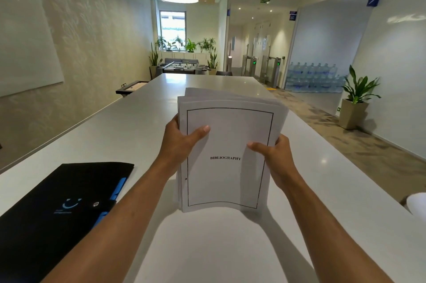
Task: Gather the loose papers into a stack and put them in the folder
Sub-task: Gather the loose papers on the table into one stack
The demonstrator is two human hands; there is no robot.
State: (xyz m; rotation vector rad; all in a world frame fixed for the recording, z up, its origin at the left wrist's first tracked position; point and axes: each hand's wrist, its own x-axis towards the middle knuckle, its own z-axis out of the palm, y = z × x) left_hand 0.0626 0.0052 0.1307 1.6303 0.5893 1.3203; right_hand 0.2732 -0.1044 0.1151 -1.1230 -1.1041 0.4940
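A stack of white papers [228, 181] stands upright on its lower edge on the white table [129, 126], its top sheet printed "BIBLIOGRAPHY" inside a black border. My left hand [182, 139] grips the stack's left edge, thumb across the front. My right hand [274, 156] grips the right edge the same way. The sheets at the back fan out a little at the top. A black folder [57, 209] with a blue logo, a snap button and blue tabs lies closed on the table at the near left, apart from the stack.
A white object [417, 206] shows at the table's right edge. Past the far end stand a foosball table [183, 67] and potted plants [356, 98]. Stacked water bottles [313, 77] sit behind glass at right.
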